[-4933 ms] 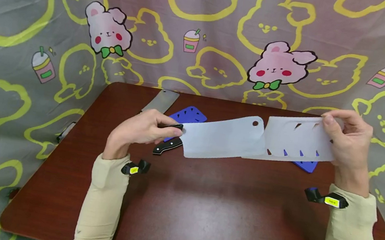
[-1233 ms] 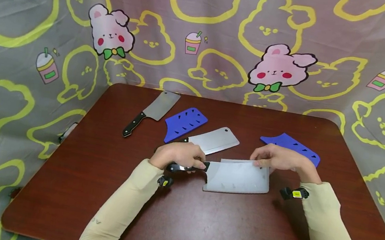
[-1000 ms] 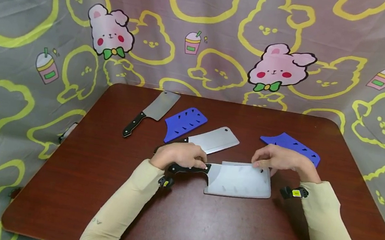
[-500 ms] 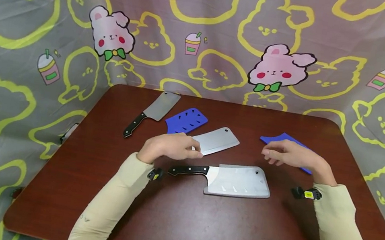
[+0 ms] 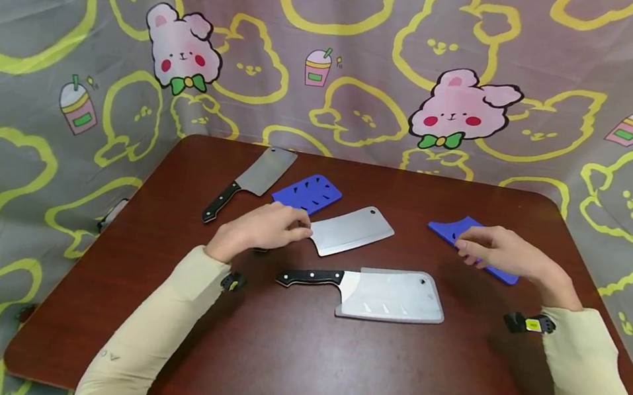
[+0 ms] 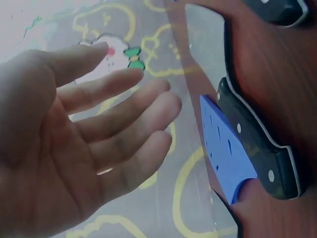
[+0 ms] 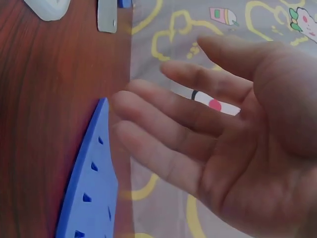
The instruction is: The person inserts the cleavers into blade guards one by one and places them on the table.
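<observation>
A cleaver with a black riveted handle lies on the table, its blade inside a translucent white blade guard (image 5: pixel 399 295). Behind it rests a bare cleaver (image 5: pixel 351 230). My left hand (image 5: pixel 261 227) hovers over that cleaver's handle, hiding most of it in the head view; the left wrist view shows the handle (image 6: pixel 257 139) apart from the loosely bent fingers. On the right, my right hand (image 5: pixel 507 253) hangs above a blue blade guard (image 5: pixel 501 273) and partly covers it. The right wrist view shows this hand holding nothing, beside the blue guard (image 7: pixel 89 183).
Another bare cleaver (image 5: pixel 264 172) lies at the back left, next to a second blue blade guard (image 5: pixel 311 191) with slots. The brown table (image 5: pixel 329 373) ends at a patterned cloth (image 5: pixel 366 50) hanging behind it.
Earlier, both hands worked the translucent guard over the cleaver's blade. The guarded cleaver was then laid down and let go. Since then, the hands have drawn apart, left hand leftward, right hand rightward.
</observation>
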The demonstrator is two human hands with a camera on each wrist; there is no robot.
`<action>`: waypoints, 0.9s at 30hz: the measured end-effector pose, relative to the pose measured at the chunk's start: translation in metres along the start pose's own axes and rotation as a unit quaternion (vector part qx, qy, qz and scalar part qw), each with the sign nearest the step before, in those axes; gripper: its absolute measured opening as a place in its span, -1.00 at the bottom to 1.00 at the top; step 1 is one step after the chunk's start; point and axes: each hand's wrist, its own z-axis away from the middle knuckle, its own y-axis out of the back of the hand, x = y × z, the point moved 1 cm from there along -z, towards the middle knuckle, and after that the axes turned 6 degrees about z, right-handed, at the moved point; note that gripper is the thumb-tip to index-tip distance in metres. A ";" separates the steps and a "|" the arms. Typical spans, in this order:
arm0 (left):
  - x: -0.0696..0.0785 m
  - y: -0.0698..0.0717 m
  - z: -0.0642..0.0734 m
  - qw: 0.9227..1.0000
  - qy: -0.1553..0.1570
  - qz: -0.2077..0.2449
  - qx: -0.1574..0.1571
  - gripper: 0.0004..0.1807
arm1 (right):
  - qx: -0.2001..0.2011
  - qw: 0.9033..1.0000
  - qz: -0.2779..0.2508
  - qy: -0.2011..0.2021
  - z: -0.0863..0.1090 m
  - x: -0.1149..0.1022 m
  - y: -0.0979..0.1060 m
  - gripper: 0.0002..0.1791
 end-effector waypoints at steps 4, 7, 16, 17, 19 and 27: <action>-0.009 0.001 -0.005 0.999 0.027 0.008 0.044 -0.66 | 0.037 0.999 0.014 -0.009 -0.003 0.006 -0.001 -0.66; -0.013 -0.002 -0.008 0.997 0.039 0.017 0.063 -0.64 | 0.069 0.997 0.036 -0.025 -0.004 0.009 -0.004 -0.63; -0.035 -0.012 -0.012 0.996 0.056 0.016 0.063 -0.59 | 0.101 0.987 0.113 -0.046 -0.003 0.025 -0.006 -0.49; -0.037 -0.012 -0.012 0.996 0.058 0.014 0.060 -0.59 | 0.095 0.987 0.119 -0.048 -0.003 0.029 -0.006 -0.45; -0.041 -0.013 -0.011 0.996 0.065 0.007 0.053 -0.59 | 0.082 0.987 0.131 -0.052 -0.003 0.035 -0.007 -0.39; -0.047 -0.019 -0.008 0.996 0.090 -0.020 0.020 -0.55 | 0.041 0.983 0.160 -0.079 0.001 0.057 -0.008 -0.20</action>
